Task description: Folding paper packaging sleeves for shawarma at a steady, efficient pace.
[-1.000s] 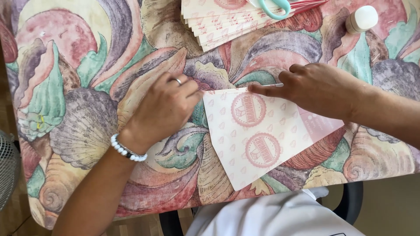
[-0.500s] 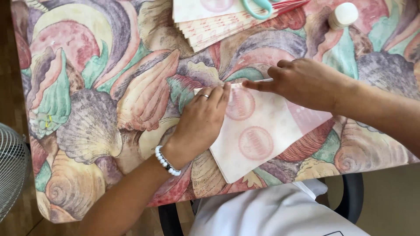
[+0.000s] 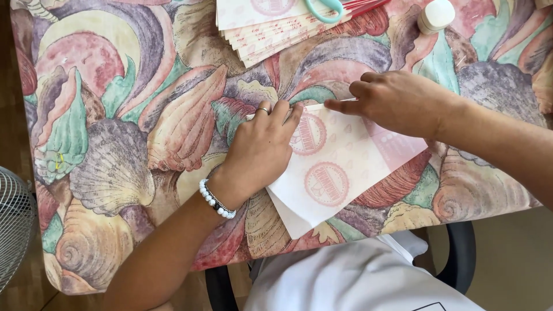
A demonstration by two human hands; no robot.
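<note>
A pale sheet of paper [image 3: 340, 167] with round pink stamps lies on the shell-patterned tablecloth [image 3: 127, 138], its lower corner hanging past the near table edge. My left hand [image 3: 262, 150], with a ring and a white bead bracelet, lies flat on the sheet's left side. My right hand [image 3: 394, 101] presses fingertips along the sheet's top edge, where the paper is folded over.
A stack of similar printed sheets [image 3: 259, 29] sits at the far edge with teal-handled scissors [image 3: 325, 8] on top. A white round-capped bottle [image 3: 436, 15] stands to the right. A wire fan guard [image 3: 14, 224] is at the left; a black chair [image 3: 461, 259] is below.
My left hand moved right from the tablecloth onto the sheet and now lies flat on it. My right hand stayed on the top edge.
</note>
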